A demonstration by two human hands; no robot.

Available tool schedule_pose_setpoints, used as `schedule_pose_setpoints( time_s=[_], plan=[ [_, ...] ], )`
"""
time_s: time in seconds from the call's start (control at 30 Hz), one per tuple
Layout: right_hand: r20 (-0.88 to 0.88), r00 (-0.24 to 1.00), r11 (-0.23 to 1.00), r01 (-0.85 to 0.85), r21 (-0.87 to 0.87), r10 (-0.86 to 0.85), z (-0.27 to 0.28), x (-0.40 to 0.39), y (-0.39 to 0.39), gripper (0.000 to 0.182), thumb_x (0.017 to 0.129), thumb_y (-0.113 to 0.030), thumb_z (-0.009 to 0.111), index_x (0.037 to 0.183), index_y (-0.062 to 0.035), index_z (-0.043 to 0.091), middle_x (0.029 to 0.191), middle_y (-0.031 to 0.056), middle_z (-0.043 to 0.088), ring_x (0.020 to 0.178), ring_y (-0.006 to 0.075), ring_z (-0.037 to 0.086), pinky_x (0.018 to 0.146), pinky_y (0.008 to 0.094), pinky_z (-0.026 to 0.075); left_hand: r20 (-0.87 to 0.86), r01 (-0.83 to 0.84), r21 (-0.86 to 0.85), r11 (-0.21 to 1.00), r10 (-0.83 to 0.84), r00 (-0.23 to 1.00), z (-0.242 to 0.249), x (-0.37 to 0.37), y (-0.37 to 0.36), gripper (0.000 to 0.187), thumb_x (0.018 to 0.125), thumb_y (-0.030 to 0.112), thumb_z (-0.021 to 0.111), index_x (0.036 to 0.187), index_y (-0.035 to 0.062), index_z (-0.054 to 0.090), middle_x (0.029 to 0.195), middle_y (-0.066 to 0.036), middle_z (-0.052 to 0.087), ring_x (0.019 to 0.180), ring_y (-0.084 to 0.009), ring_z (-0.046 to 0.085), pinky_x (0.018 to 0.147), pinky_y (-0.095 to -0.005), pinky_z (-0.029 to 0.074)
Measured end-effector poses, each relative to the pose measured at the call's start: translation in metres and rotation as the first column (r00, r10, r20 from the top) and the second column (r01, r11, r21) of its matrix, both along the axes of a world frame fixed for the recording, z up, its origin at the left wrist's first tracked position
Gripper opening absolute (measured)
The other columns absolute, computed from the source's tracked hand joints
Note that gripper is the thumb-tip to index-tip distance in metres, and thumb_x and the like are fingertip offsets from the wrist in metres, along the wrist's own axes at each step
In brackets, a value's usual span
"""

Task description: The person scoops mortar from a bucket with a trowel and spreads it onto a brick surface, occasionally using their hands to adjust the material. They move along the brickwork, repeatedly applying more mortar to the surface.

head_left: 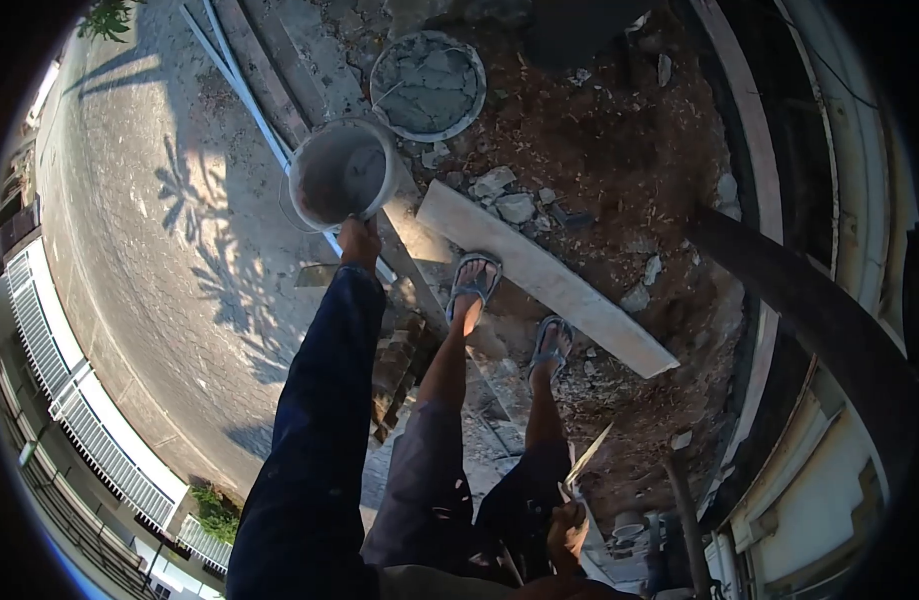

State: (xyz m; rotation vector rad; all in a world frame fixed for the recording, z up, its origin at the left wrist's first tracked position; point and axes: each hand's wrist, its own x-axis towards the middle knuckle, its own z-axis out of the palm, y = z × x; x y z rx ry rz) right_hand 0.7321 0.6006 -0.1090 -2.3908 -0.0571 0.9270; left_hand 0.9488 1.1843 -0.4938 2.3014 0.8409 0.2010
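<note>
My left hand (360, 243) reaches forward in a dark sleeve, its fingers closed on the near rim of a pale bucket (309, 200). The bucket is tilted so that its inside shows, with grey residue on the wall and bottom. Low in the view, close to my right leg, my right hand (568, 527) is wrapped round a trowel (588, 456). Its narrow blade points up and forward; the handle is mostly hidden by the fingers. Just beyond the bucket stands a round tub of wet grey mortar (428, 88).
A long pale plank (550, 280) lies diagonally before my sandalled feet. Broken rubble (515, 207) sits on brown soil (610, 130). Long metal strips (235, 85) lie at the upper left, and stacked bricks (396, 365) beside my leg. A dark curved trunk-like shape (810, 290) crosses the right.
</note>
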Motion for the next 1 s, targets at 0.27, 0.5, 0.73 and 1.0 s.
schedule_pose_setpoints(
  time_s=[0.27,0.5,0.73,1.0],
  plan=[
    [-0.499,0.581,0.764,0.53,-0.368,-0.643,0.012,0.031,0.089,0.016,0.081,-0.008,0.065,0.088,-0.0048,0.051,0.088,0.0139,0.061,0.081,0.0312,0.058,0.067,0.0427,0.047,-0.411,0.38,-0.043,0.924,-0.363,0.836,-0.004,0.002,-0.001,0.059,0.073,0.016,0.078,0.124,-0.0005,0.052,0.126,-0.026,0.054,0.118,-0.0342,0.054,0.097,-0.0418,0.045],
    [-0.326,0.863,0.922,0.351,-0.163,-0.386,0.008,-0.007,0.093,0.023,0.079,-0.014,0.069,0.092,-0.0028,0.053,0.088,0.0169,0.062,0.088,0.0338,0.062,0.077,0.0421,0.051,-0.202,0.135,0.259,0.956,-0.083,0.976,0.067,0.175,-0.034,0.085,0.073,0.021,0.073,0.144,0.003,0.03,0.145,-0.02,0.04,0.139,-0.0357,0.031,0.113,-0.0465,0.025],
    [-0.3,0.814,0.867,0.454,-0.206,-0.498,0.0,-0.027,0.103,0.019,0.079,-0.012,0.068,0.09,-0.0027,0.056,0.087,0.0168,0.061,0.085,0.0335,0.062,0.073,0.0429,0.051,-0.651,0.846,-0.065,0.53,-0.665,0.366,0.053,0.287,-0.031,0.046,0.08,0.039,0.068,0.106,0.0016,0.07,0.105,-0.025,0.067,0.101,-0.0387,0.065,0.09,-0.0424,0.051],
    [-0.025,0.965,0.929,0.243,-0.278,-0.26,0.0,-0.064,0.103,0.015,0.08,-0.013,0.066,0.082,-0.0005,0.058,0.075,0.0113,0.059,0.067,0.0239,0.06,0.056,0.0368,0.047,-0.575,0.394,-0.278,0.876,-0.48,0.663,0.152,0.32,-0.11,0.049,0.081,0.04,0.067,0.107,-0.0009,0.069,0.111,-0.027,0.065,0.102,-0.0417,0.063,0.088,-0.0439,0.05]
  ],
)
